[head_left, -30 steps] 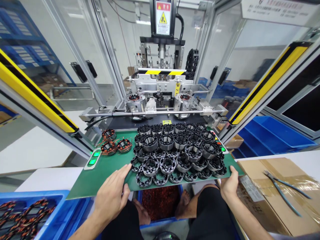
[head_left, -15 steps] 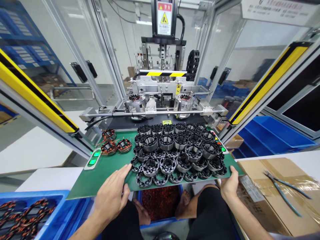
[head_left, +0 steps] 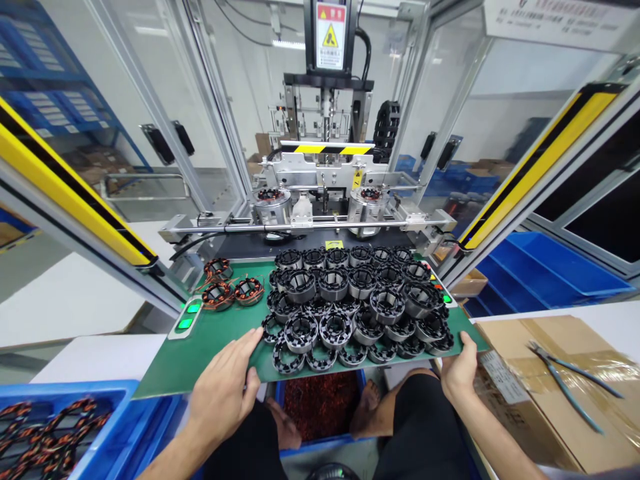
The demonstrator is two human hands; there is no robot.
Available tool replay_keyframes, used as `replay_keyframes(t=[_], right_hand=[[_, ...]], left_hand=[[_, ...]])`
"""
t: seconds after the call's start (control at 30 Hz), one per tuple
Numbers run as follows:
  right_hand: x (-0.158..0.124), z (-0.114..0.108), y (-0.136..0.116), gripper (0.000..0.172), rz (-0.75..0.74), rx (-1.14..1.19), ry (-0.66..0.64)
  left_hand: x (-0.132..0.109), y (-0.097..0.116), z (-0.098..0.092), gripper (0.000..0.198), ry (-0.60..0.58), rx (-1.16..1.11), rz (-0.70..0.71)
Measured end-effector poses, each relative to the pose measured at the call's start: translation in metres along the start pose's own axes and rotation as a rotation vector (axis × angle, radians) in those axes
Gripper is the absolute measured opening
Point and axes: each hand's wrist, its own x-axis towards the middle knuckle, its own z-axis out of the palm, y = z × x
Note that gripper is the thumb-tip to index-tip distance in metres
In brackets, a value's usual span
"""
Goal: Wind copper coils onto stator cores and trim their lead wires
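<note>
My left hand point(head_left: 226, 381) lies on the front edge of the green tabletop point(head_left: 165, 367), fingers stretched out and thumb apart. Its fingertips are beside the nearest bare stator cores point(head_left: 336, 329), black-and-silver rings stacked in rows across the tabletop. At the front right corner my right hand point(head_left: 460, 368) has its thumb on top of the green edge; its other fingers are hidden beneath. On the back left, 3 stators wound with copper wire point(head_left: 249, 291) sit apart from the stack. Behind the tabletop, two more copper-wound stators point(head_left: 271, 195) sit in the winding machine's round metal holders point(head_left: 367, 212).
Yellow safety bars point(head_left: 537, 170) flank the machine. Green-lit buttons point(head_left: 185, 323) are set into the tabletop. A blue bin point(head_left: 131, 393) with wound stators stands at left. On the right, pliers point(head_left: 570, 380) lie on a cardboard box point(head_left: 540, 400). A blue tub point(head_left: 363, 387) of reddish scraps sits below.
My hands and the stators stay where they were. The machine's upper carriage, with its warning sign and striped bar, has shifted very slightly to the right.
</note>
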Motion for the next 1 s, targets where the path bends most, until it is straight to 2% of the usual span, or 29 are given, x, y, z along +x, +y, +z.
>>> replay_keyframes(t=[0.73, 1.0], right_hand=[[-0.0054, 0.0053, -0.0042, 0.053, 0.05, -0.002, 0.037], [-0.0071, 0.0069, -0.0072, 0.046, 0.044, 0.011, 0.042]], left_hand=[[0.0026, 0.002, -0.0011, 0.076, 0.021, 0.016, 0.011], [0.0026, 0.0023, -0.0011, 0.075, 0.021, 0.03, 0.018]])
